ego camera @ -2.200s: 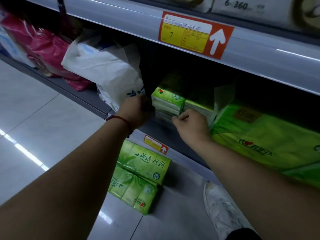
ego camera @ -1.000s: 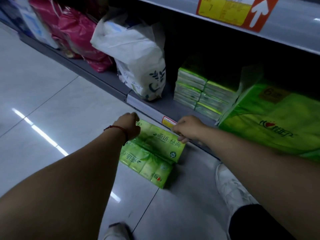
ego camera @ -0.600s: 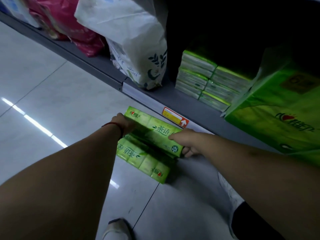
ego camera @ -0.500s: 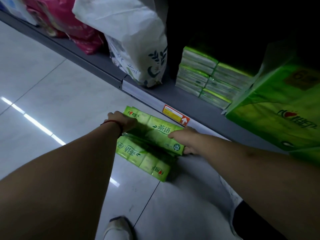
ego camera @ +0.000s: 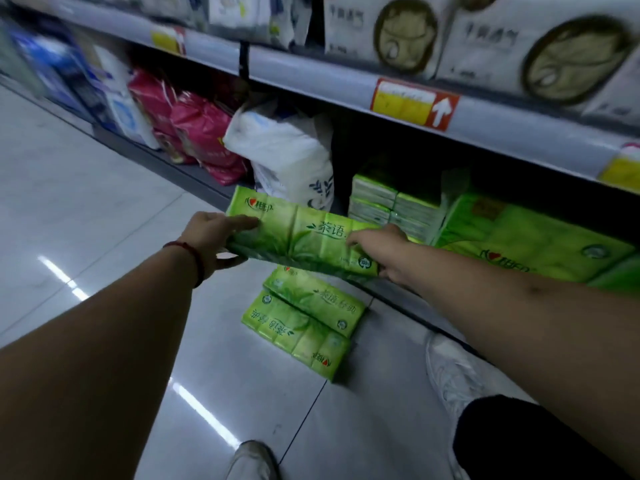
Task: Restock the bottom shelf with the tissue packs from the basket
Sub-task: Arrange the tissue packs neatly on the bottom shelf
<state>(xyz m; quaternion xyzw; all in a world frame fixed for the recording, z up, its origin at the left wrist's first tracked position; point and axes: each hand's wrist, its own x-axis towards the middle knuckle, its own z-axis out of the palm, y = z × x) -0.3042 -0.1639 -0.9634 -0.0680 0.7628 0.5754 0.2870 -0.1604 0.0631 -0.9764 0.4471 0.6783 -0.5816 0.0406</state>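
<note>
Head view looks down along both of my bare forearms, stretched out in front of me toward the bottom shelf (ego camera: 204, 180). My left hand (ego camera: 211, 237), with a red cord bracelet (ego camera: 190, 258) at the wrist, clamps the left end of a long green tissue pack (ego camera: 304, 240), fingers laid flat on top and thumb curled underneath. My right hand (ego camera: 381, 251) grips the right end, fingers bent over the top face. The pack hangs in the air between them, lengthwise and dipping a little to the right, just in front of the shelf's opening and above the floor (ego camera: 86, 202). It is a soft, glossy plastic sleeve, ridged where the small packets inside meet and printed with leaves. Two more packs like it (ego camera: 304, 320) lie overlapping on the shiny grey tiles below. On the shelf stand stacked small green packets (ego camera: 391, 206), with a big green bundle (ego camera: 526, 237) to their right and a crinkled white bag (ego camera: 287, 157) to their left. Pink bags (ego camera: 201, 133) sit further left. My white shoe (ego camera: 450, 372) rests near the shelf's base.
</note>
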